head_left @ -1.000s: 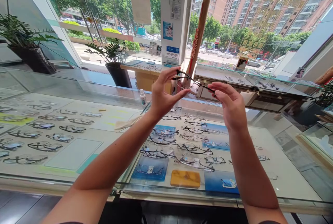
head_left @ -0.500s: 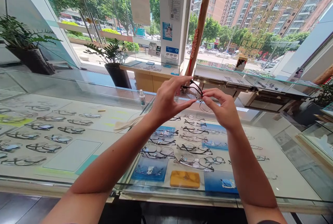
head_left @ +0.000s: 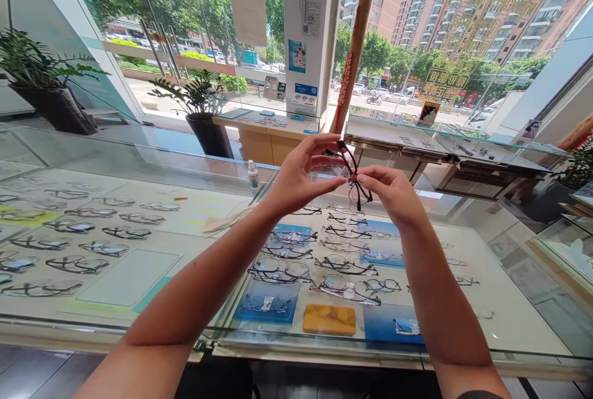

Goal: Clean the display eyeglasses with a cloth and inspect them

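Above the glass counter I hold a pair of dark-framed eyeglasses (head_left: 354, 161) with thin rims and clear lenses, tilted on its side. My left hand (head_left: 301, 170) spans one end of it, index finger at the top edge and thumb lower down. With thumb and fingers pinched, my right hand (head_left: 386, 192) grips the frame near its middle. The dark temples fold across each other, one tip hanging below the right fingers. Part of the frame is hidden behind my fingers. Beneath lie rows of eyeglasses (head_left: 346, 263) in the glass display case (head_left: 333, 349).
A yellow glasses case (head_left: 328, 319) lies at the front of the display. A white spray bottle (head_left: 252, 174) and a pale cloth (head_left: 227, 221) are left of my hands. More eyeglasses (head_left: 78, 263) fill the left case. A wooden post (head_left: 354, 59) and potted plant (head_left: 206, 121) stand beyond.
The eyeglasses have turned in my hands, and the temples now cross downward with a tip below my right fingers. My right hand has shifted slightly left and down.
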The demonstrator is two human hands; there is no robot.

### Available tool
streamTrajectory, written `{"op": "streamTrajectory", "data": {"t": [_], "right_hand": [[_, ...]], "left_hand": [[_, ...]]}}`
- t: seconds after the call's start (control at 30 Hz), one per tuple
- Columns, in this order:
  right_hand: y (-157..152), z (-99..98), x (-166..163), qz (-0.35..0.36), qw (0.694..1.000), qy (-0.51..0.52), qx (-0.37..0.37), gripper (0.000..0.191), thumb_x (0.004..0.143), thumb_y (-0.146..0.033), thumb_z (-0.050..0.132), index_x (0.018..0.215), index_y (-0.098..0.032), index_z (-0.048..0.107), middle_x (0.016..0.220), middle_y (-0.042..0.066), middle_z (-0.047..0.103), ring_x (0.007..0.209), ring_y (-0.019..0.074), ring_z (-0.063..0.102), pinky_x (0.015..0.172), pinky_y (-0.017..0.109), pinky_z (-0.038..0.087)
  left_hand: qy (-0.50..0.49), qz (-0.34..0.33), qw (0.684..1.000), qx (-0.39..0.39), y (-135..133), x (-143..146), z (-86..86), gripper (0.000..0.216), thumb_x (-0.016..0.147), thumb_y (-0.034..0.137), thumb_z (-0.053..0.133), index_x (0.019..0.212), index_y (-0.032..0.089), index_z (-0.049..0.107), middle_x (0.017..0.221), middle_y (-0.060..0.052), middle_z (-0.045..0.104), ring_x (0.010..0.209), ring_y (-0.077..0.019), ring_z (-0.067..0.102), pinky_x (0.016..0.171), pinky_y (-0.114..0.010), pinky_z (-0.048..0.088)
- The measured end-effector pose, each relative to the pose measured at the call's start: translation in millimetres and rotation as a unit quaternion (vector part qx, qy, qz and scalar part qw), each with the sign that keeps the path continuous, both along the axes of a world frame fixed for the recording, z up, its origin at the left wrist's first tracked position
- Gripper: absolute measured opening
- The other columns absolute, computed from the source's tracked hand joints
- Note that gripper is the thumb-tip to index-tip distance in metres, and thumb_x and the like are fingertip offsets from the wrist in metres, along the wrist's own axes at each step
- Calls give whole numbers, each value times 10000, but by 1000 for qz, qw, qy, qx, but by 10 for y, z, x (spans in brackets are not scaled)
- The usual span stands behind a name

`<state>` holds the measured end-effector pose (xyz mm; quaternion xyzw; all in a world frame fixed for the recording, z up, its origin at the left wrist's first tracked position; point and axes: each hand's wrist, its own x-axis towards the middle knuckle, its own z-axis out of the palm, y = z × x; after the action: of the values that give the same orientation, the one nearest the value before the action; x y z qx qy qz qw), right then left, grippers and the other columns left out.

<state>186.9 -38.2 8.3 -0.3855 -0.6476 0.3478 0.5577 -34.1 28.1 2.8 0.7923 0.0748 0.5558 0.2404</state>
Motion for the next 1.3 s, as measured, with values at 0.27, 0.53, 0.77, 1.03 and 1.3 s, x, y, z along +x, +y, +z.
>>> {"op": "streamTrajectory", "data": {"t": [0.27,0.53,0.77,1.03,1.3], "right_hand": [[122,-124,16,-96,994,47,34,290,822,-480,904,977,-237,871,972,58,864,943,231,789,974,457,628],[58,-195,-208,-171,976,21,131,174,923,-394,819,990,-236,847,1131,84,849,1155,273,774,1116,511,570],[-58,-218,-424,-228,938,-96,242,118,1008,-308,714,1058,-270,814,1167,83,831,1159,264,764,1089,504,589],[-97,-186,-441,-220,939,-119,236,120,1013,-308,669,953,-252,757,1009,51,801,978,226,751,930,420,613],[-29,-527,149,-279,939,-132,152,441,1003,-499,636,648,-241,599,643,1,591,613,170,533,596,328,462]], "left_hand": [[-104,218,965,105,-105,60,-3,375,928,344,837,1257,242,688,1077,-44,767,891,-155,728,809,-315,629],[42,146,985,-76,-285,145,-48,253,987,458,774,945,219,849,570,34,576,520,-97,408,476,-275,287],[-8,68,976,-209,-205,175,-62,374,853,569,881,840,198,834,556,25,557,514,-96,412,463,-250,276],[40,114,975,-189,33,-24,19,277,872,461,820,863,185,829,567,19,596,507,-95,445,488,-250,299],[308,226,923,-54,226,-337,144,180,851,362,701,781,230,802,626,-5,647,552,-133,485,590,-331,342]]}}
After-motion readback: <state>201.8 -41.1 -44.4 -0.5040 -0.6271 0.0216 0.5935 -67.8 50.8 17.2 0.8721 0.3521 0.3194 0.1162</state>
